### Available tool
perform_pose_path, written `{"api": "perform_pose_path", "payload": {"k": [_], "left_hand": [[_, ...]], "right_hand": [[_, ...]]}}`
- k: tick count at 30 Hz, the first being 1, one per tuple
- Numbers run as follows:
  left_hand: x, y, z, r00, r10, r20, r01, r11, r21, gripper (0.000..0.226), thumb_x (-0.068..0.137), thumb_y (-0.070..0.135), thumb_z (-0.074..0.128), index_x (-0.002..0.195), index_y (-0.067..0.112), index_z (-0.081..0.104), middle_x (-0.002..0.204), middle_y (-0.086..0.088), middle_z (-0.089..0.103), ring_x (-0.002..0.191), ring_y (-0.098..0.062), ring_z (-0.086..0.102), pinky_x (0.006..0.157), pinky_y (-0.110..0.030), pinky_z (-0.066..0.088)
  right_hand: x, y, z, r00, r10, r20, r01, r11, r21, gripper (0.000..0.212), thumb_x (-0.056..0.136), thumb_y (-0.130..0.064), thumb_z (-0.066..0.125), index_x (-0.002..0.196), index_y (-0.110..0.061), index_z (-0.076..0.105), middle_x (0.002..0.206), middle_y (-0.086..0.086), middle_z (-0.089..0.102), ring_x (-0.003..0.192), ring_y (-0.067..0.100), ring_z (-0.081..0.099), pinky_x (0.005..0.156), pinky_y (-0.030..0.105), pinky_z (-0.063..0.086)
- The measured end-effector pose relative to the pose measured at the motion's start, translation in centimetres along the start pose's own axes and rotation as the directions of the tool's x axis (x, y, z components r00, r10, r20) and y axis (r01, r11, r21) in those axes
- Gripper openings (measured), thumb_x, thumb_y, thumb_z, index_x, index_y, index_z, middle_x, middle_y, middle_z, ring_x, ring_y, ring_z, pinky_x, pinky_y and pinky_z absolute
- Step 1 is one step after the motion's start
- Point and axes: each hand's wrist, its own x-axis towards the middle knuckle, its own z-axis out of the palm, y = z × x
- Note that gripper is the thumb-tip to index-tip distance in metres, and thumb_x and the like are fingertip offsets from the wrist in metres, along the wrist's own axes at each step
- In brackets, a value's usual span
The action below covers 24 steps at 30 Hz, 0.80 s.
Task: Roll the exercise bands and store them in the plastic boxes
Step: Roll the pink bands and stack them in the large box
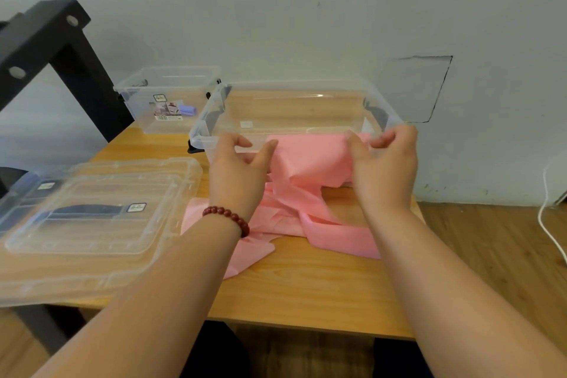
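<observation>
Pink stretchy material, an exercise band [310,163], fills the middle of the frame. Its top edge is lifted and spread wide between two bare hands. The rest trails down in loose, crumpled folds onto a light wooden table [306,294].

The left hand [237,175], with a red bead bracelet [228,215] on its wrist, pinches one upper corner of the band between thumb and curled fingers. The right hand [383,169] pinches the opposite corner in the same way.

Just behind the hands, at centre, a large clear plastic box [199,138] stands open, and no band shows inside it. At upper left is a smaller clear box [138,101], also open. It holds what looks like a small lilac roll [187,109], probably a band already rolled and put away.

At lower left, clear plastic lids [92,215] lie stacked on the table. Dark blue shapes show through them, but what they are cannot be told.

The task looks to be in an early to middle stage. One band seems to be stored. The pink band is only being straightened, with no turn of a roll in it yet. It has still to be rolled and placed in a box, and the lids remain off.
</observation>
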Motion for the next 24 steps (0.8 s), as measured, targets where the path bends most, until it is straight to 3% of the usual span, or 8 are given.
{"api": "perform_pose_path", "payload": {"k": [4, 6, 8, 11, 15, 17, 20, 24], "left_hand": [[-0.9, -1.2, 0.3, 0.923, -0.240, 0.302, 0.290, 0.947, -0.136, 0.053, 0.065, 0.060, 0.078, 0.100, 0.023, 0.061, 0.099, -0.001, 0.072, 0.094, -0.022, 0.070, 0.084, -0.040, 0.056], [-1.1, -1.0, 0.0, 0.818, -0.251, 0.517, 0.425, 0.870, -0.250, 0.024, 0.084, 0.033, 0.072, 0.094, 0.012, 0.068, 0.091, -0.005, 0.074, 0.086, -0.019, 0.071, 0.077, -0.031, 0.058], [-1.1, 0.0, -0.5, 0.787, -0.211, 0.580, 0.467, 0.819, -0.334, 0.010, 0.091, 0.019, 0.063, 0.092, 0.010, 0.067, 0.086, -0.004, 0.073, 0.081, -0.016, 0.070, 0.072, -0.027, 0.057], [-0.5, 1.0, -1.0, 0.840, -0.131, 0.526, 0.403, 0.801, -0.443, 0.013, 0.094, 0.023, 0.056, 0.094, 0.013, 0.064, 0.082, -0.002, 0.072, 0.077, -0.014, 0.070, 0.065, -0.027, 0.056], [0.2, 2.5, -1.9, 0.842, -0.038, 0.539, 0.358, 0.785, -0.505, 0.023, 0.097, 0.029, 0.052, 0.116, 0.019, 0.059, 0.101, -0.002, 0.068, 0.084, -0.016, 0.065, 0.065, -0.030, 0.056], [0.2, 2.8, -2.4, 0.803, 0.017, 0.596, 0.349, 0.797, -0.493, 0.035, 0.091, 0.020, 0.057, 0.126, 0.027, 0.055, 0.106, 0.000, 0.067, 0.086, -0.018, 0.066, 0.067, -0.033, 0.057], [0.4, 3.0, -2.3, 0.802, 0.015, 0.598, 0.329, 0.823, -0.462, 0.048, 0.089, -0.005, 0.055, 0.123, 0.029, 0.056, 0.098, -0.004, 0.070, 0.084, -0.020, 0.069, 0.066, -0.032, 0.059], [1.3, 3.0, -1.7, 0.918, -0.099, 0.383, 0.272, 0.860, -0.431, 0.010, 0.089, 0.002, 0.062, 0.096, 0.008, 0.065, 0.084, -0.004, 0.071, 0.077, -0.015, 0.068, 0.063, -0.021, 0.056]], "right_hand": [[-0.8, 1.6, 0.7, 0.884, 0.318, 0.342, -0.380, 0.916, 0.130, 0.046, 0.071, -0.050, 0.076, 0.100, -0.016, 0.064, 0.093, -0.005, 0.070, 0.088, 0.015, 0.066, 0.082, 0.034, 0.052], [-1.1, 1.7, 0.8, 0.804, 0.358, 0.475, -0.475, 0.867, 0.152, 0.037, 0.070, -0.043, 0.079, 0.089, -0.013, 0.070, 0.087, 0.005, 0.074, 0.088, 0.027, 0.071, 0.086, 0.049, 0.055], [-0.9, 1.2, 0.4, 0.852, 0.270, 0.449, -0.370, 0.917, 0.151, 0.043, 0.076, -0.045, 0.075, 0.082, -0.003, 0.066, 0.081, 0.012, 0.072, 0.081, 0.032, 0.069, 0.082, 0.049, 0.055], [-0.7, -0.5, -0.2, 0.914, 0.125, 0.386, -0.233, 0.940, 0.248, 0.048, 0.088, -0.048, 0.063, 0.088, -0.001, 0.059, 0.077, 0.009, 0.060, 0.070, 0.022, 0.057, 0.068, 0.046, 0.048], [0.5, -2.0, -0.9, 0.779, 0.045, 0.625, -0.412, 0.788, 0.457, 0.011, 0.092, -0.021, 0.063, 0.103, -0.022, 0.063, 0.095, -0.003, 0.069, 0.087, 0.016, 0.067, 0.074, 0.042, 0.055], [0.9, -2.0, -1.1, 0.711, -0.034, 0.703, -0.376, 0.826, 0.419, 0.039, 0.089, -0.008, 0.065, 0.119, -0.030, 0.056, 0.105, -0.004, 0.069, 0.098, 0.017, 0.067, 0.076, 0.038, 0.055], [1.3, -1.7, -0.6, 0.802, -0.019, 0.597, -0.252, 0.896, 0.366, 0.050, 0.086, -0.001, 0.062, 0.124, -0.033, 0.055, 0.105, 0.001, 0.071, 0.100, 0.023, 0.068, 0.081, 0.044, 0.057], [2.5, -2.3, -0.3, 0.928, -0.021, 0.373, -0.109, 0.939, 0.325, 0.023, 0.088, -0.011, 0.067, 0.109, -0.018, 0.069, 0.095, -0.005, 0.072, 0.086, 0.011, 0.067, 0.075, 0.027, 0.052]]}}
